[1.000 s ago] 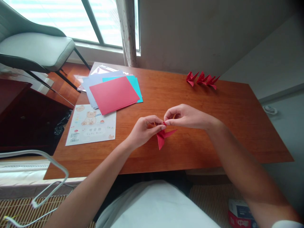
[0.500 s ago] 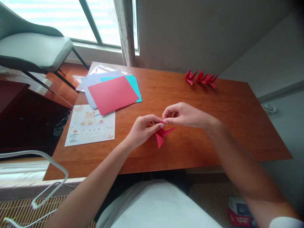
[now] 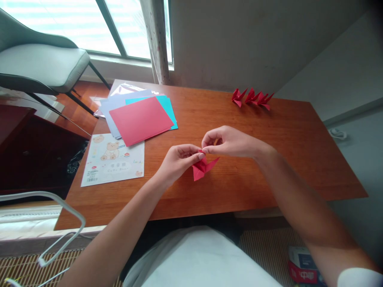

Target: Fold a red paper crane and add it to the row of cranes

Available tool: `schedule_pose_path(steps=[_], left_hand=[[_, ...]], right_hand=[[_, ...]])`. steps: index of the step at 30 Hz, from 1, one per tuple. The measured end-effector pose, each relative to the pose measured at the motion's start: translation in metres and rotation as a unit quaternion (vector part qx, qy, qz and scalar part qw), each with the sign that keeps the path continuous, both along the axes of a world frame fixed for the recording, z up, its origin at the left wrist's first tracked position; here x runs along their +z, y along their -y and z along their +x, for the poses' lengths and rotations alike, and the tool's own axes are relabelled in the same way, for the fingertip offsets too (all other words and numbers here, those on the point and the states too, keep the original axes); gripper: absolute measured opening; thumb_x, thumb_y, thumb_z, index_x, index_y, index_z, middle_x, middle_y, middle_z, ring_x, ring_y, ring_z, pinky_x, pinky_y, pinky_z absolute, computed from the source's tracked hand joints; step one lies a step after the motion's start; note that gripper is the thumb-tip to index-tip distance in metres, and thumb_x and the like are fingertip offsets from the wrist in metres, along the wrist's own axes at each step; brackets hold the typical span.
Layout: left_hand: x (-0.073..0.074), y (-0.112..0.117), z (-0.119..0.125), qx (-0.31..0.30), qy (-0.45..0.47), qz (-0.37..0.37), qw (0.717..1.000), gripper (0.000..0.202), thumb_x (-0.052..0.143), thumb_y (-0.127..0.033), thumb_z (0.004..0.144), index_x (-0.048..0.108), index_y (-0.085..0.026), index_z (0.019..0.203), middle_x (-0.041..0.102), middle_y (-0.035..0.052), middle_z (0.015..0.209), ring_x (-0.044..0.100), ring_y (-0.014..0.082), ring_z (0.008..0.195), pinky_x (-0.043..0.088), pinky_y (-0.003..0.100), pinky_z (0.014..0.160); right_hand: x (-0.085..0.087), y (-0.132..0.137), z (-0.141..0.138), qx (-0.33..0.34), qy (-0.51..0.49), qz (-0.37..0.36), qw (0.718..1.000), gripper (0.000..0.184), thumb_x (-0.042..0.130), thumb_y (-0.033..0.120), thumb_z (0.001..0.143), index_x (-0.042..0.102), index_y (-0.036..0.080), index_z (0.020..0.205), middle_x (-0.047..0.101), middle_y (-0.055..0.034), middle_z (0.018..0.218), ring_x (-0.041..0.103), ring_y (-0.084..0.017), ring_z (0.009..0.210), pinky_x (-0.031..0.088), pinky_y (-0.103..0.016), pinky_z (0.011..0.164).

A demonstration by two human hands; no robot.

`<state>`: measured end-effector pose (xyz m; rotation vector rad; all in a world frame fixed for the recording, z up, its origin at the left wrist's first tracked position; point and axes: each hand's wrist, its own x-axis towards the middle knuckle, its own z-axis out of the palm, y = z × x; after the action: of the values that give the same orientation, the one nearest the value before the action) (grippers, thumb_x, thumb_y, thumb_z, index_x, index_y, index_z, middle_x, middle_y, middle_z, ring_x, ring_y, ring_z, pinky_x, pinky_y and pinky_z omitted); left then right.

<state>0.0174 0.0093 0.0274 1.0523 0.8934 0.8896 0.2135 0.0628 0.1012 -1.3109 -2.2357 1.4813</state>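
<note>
A small folded red paper crane [image 3: 202, 167] hangs just above the middle of the wooden table [image 3: 269, 159]. My left hand [image 3: 177, 161] pinches its upper part from the left. My right hand [image 3: 229, 142] pinches a tip of the same crane from the right, thumb and forefinger pressed together. Both hands meet at the top of the crane; its wings point down and to the right below my fingers.
Several finished red paper cranes [image 3: 251, 98] stand in a row at the table's far edge. A stack of coloured sheets [image 3: 139, 117] topped by a red one lies at the far left, a bear-printed card [image 3: 113, 159] in front of it. A grey chair [image 3: 42, 63] stands by the window.
The crane has turned slightly in my fingers, its lower wing swinging left. Both hands have shifted a little up and left in view as the camera moved.
</note>
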Motion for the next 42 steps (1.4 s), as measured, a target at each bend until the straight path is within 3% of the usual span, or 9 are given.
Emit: schedule_pose_path(steps=[8, 13, 18, 26, 34, 38, 42], left_hand=[[-0.005, -0.002, -0.002, -0.019, 0.035, -0.04, 0.998, 0.024, 0.083, -0.036, 0.079, 0.077, -0.014, 0.087, 0.077, 0.005, 0.079, 0.067, 0.0126, 0.067, 0.052, 0.023, 0.066], [-0.001, -0.001, -0.001, -0.022, 0.018, -0.045, 0.999, 0.025, 0.084, -0.036, 0.077, 0.077, -0.013, 0.084, 0.075, 0.0048, 0.076, 0.066, 0.0123, 0.067, 0.051, 0.022, 0.066], [0.001, 0.0, -0.001, 0.001, 0.025, -0.055, 0.998, 0.026, 0.086, -0.036, 0.074, 0.077, -0.013, 0.082, 0.074, 0.0044, 0.076, 0.065, 0.0128, 0.068, 0.05, 0.023, 0.066], [-0.002, -0.001, -0.001, 0.015, 0.032, -0.05, 0.998, 0.023, 0.084, -0.035, 0.077, 0.076, -0.015, 0.086, 0.074, 0.0032, 0.08, 0.066, 0.0117, 0.07, 0.05, 0.022, 0.068], [-0.002, 0.0, -0.002, 0.033, 0.026, -0.039, 0.998, 0.024, 0.084, -0.035, 0.077, 0.076, -0.015, 0.086, 0.075, 0.0033, 0.08, 0.067, 0.0122, 0.07, 0.05, 0.022, 0.067], [-0.001, 0.0, -0.001, 0.043, 0.014, -0.029, 0.999, 0.025, 0.084, -0.037, 0.077, 0.076, -0.014, 0.085, 0.075, 0.0051, 0.081, 0.068, 0.0142, 0.071, 0.053, 0.024, 0.068], [0.001, 0.0, 0.0, 0.062, 0.014, -0.024, 0.998, 0.024, 0.084, -0.036, 0.076, 0.076, -0.014, 0.083, 0.075, 0.0042, 0.077, 0.067, 0.0134, 0.069, 0.053, 0.023, 0.067]], right_hand=[[0.005, -0.02, -0.004, 0.097, 0.027, -0.026, 0.995, 0.011, 0.068, 0.028, 0.08, 0.067, 0.018, 0.085, 0.069, -0.0008, 0.079, 0.057, -0.013, 0.069, 0.04, -0.024, 0.057], [0.011, -0.023, -0.01, 0.15, 0.08, 0.028, 0.985, 0.006, 0.067, 0.023, 0.08, 0.07, 0.018, 0.08, 0.07, -0.0007, 0.077, 0.058, -0.014, 0.068, 0.037, -0.024, 0.056], [0.017, -0.01, -0.012, 0.116, 0.072, 0.08, 0.987, 0.011, 0.062, 0.02, 0.08, 0.072, 0.017, 0.082, 0.071, -0.0008, 0.076, 0.06, -0.014, 0.068, 0.038, -0.025, 0.057], [0.009, -0.009, -0.005, 0.061, 0.008, 0.013, 0.998, 0.016, 0.061, 0.022, 0.08, 0.073, 0.015, 0.088, 0.071, -0.002, 0.081, 0.06, -0.015, 0.075, 0.042, -0.024, 0.062], [0.007, -0.009, -0.006, 0.022, 0.007, 0.011, 1.0, 0.016, 0.062, 0.027, 0.082, 0.072, 0.015, 0.086, 0.066, 0.0, 0.076, 0.054, -0.013, 0.069, 0.037, -0.024, 0.058], [0.009, -0.004, -0.006, 0.027, 0.021, 0.036, 0.999, 0.016, 0.063, 0.025, 0.083, 0.073, 0.015, 0.087, 0.068, -0.0003, 0.076, 0.056, -0.012, 0.068, 0.038, -0.024, 0.058], [0.008, 0.002, -0.007, 0.016, 0.031, 0.105, 0.994, 0.015, 0.062, 0.02, 0.084, 0.075, 0.015, 0.089, 0.072, -0.0011, 0.076, 0.061, -0.013, 0.068, 0.041, -0.024, 0.06]])
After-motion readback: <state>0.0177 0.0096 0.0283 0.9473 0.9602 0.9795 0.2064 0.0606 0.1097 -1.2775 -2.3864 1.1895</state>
